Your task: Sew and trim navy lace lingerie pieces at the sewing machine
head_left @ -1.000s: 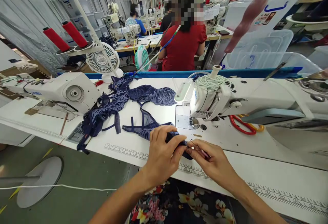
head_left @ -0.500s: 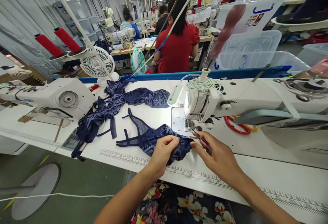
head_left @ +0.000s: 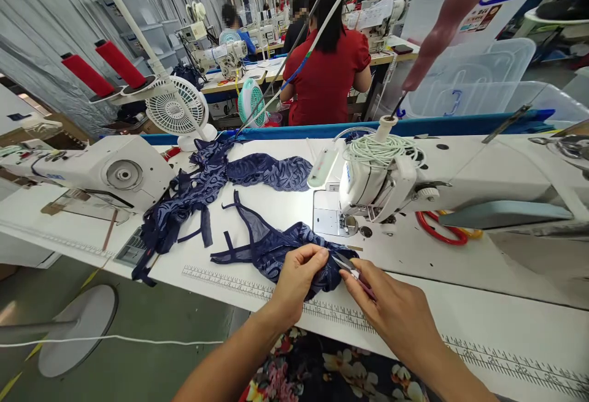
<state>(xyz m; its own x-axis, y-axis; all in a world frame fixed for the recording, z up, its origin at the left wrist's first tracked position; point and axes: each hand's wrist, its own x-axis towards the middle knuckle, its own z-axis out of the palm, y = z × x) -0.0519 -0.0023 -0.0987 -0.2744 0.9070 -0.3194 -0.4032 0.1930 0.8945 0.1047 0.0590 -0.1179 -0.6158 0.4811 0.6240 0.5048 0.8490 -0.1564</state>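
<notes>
Head view: we judge the work to be partway through. On the dark blue bra [head_left: 269,261], the lacy cup, the sheer side and the narrow bands look already joined, and our scissors [head_left: 352,272] are at the cloth, so a small trim seems in hand. Whether a cut is made, or how many are left, we cannot tell. More blue pieces [head_left: 188,199] lie heaped to the left on the counter [head_left: 280,205]; we cannot tell if those are finished.

Our left hand [head_left: 299,276] has its grip pinched together on the bra's cloth. Our right hand [head_left: 396,304] has its grip closed around the scissors' pinkish handle, with the blades pointing in toward the left fingertips.

The bra lies near the counter's front edge, just in front of the sewing machine [head_left: 372,181], partly over the printed ruler [head_left: 221,279]. It has a shiny leafy pattern. Its see-through side and thin bands spread flat to the left, while the right end is bunched and creased beneath our hands, its underside hidden.
</notes>
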